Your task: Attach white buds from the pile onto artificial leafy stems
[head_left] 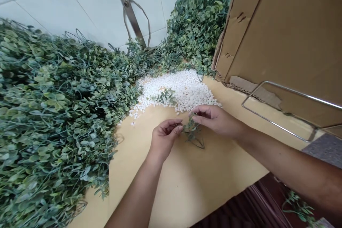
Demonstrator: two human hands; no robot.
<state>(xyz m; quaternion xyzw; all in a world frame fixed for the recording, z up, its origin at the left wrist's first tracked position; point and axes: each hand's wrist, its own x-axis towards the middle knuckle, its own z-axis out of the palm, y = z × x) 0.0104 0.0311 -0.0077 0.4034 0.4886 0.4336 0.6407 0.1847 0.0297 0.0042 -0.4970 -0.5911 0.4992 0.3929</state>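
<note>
Near the middle of the yellow table surface (176, 185), a small green artificial sprig (191, 128) is held between my two hands, its thin stem end hanging down to the right. My left hand (165, 135) pinches at its left side with thumb and fingers. At the sprig's top, my right hand (210, 119) grips it between thumb and forefinger. Just beyond the hands lies a spread of small white beads (187, 92), with another leafy sprig (164, 96) resting on them.
Heaps of green foliage (53, 114) fill the left side and the back (200, 25). At right stand a cardboard box (288, 42) and a metal wire frame (278, 121). A strap with a cord (135, 21) leans against the white tiled wall (93, 0).
</note>
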